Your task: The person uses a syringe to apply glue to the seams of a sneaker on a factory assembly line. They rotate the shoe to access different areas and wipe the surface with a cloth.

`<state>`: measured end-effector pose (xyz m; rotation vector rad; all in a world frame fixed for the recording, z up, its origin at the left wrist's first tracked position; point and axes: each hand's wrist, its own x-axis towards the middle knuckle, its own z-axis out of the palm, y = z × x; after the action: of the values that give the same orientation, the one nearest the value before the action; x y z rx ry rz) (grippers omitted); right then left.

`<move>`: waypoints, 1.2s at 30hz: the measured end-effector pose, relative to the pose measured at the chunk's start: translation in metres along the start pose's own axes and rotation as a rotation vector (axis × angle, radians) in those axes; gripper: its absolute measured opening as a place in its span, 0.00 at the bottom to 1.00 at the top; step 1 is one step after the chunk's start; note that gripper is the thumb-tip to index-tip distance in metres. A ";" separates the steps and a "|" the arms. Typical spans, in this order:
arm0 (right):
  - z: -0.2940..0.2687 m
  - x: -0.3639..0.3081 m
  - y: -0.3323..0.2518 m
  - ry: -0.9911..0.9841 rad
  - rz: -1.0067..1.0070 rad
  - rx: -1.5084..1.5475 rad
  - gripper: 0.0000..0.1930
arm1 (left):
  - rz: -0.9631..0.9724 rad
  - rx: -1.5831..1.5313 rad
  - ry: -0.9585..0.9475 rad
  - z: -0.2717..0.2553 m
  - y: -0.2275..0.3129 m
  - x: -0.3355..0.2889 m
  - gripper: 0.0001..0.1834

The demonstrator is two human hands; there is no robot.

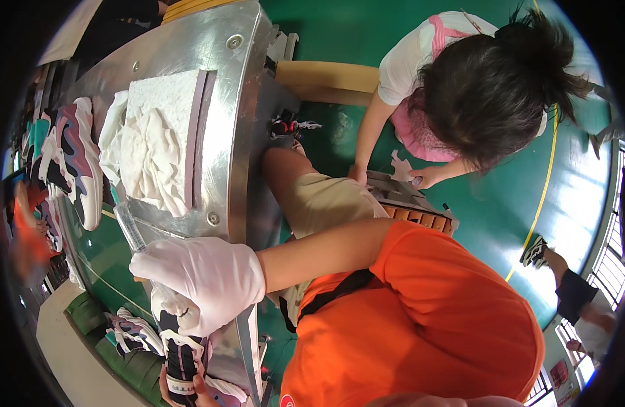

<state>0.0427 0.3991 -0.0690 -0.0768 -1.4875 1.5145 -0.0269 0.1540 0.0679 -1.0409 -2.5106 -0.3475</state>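
Observation:
My right hand (204, 279), in a white glove, is closed around a clear syringe (129, 227) with a green tip pointing up and away. Just below that glove is a black, white and purple sneaker (182, 356), its opening partly hidden by the gloved fingers. Bare fingers of my left hand (200, 385) wrap the sneaker from both sides at the lower edge. Beyond the syringe, a crumpled white cloth (149, 159) lies on a pale pad (164, 91) with a mauve edge, set on a metal bench (224, 74).
Several sneakers (85, 163) stand left of the bench, and others (132, 332) rest on a green conveyor (88, 315) below. At right a person (489, 88) bends over a low tray (421, 216). Another person in orange (29, 234) is at far left.

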 end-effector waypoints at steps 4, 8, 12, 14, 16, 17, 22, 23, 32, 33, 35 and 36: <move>0.001 0.000 0.003 0.034 -0.035 0.005 0.37 | 0.035 0.030 0.052 0.004 0.007 0.003 0.28; -0.002 0.002 0.000 -0.017 0.040 0.083 0.33 | 0.063 -0.028 0.012 0.003 0.002 0.002 0.28; 0.001 0.002 0.005 -0.015 0.050 0.115 0.30 | 0.072 -0.120 -0.032 0.004 -0.005 0.000 0.30; 0.003 0.002 0.007 0.002 0.026 0.098 0.31 | 0.110 -0.066 -0.047 0.004 -0.002 0.002 0.29; 0.001 0.000 0.006 0.034 -0.007 0.070 0.32 | 0.030 -0.049 -0.044 0.005 0.002 0.000 0.28; 0.001 0.000 0.006 0.049 -0.025 0.056 0.33 | -0.010 -0.040 -0.040 0.005 0.004 -0.001 0.27; -0.001 -0.001 0.007 0.009 -0.005 0.076 0.35 | -0.052 0.009 -0.083 0.001 -0.004 -0.001 0.27; 0.000 0.000 0.008 0.012 -0.021 0.087 0.36 | -0.061 0.011 -0.089 0.001 -0.006 -0.001 0.27; -0.001 0.001 0.005 -0.073 0.048 0.060 0.35 | 0.006 -0.130 -0.066 0.000 -0.014 0.000 0.32; -0.002 0.001 0.005 -0.076 0.044 0.062 0.35 | 0.032 -0.141 -0.063 0.001 -0.014 0.000 0.31; -0.002 0.002 0.005 -0.078 0.041 0.071 0.35 | 0.055 -0.124 -0.048 0.002 -0.012 0.001 0.27; -0.002 0.002 0.005 -0.065 0.035 0.066 0.35 | 0.052 -0.098 -0.034 0.003 -0.009 0.002 0.25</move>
<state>0.0400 0.4027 -0.0723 -0.0146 -1.4923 1.6061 -0.0355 0.1496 0.0650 -1.1560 -2.5137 -0.4445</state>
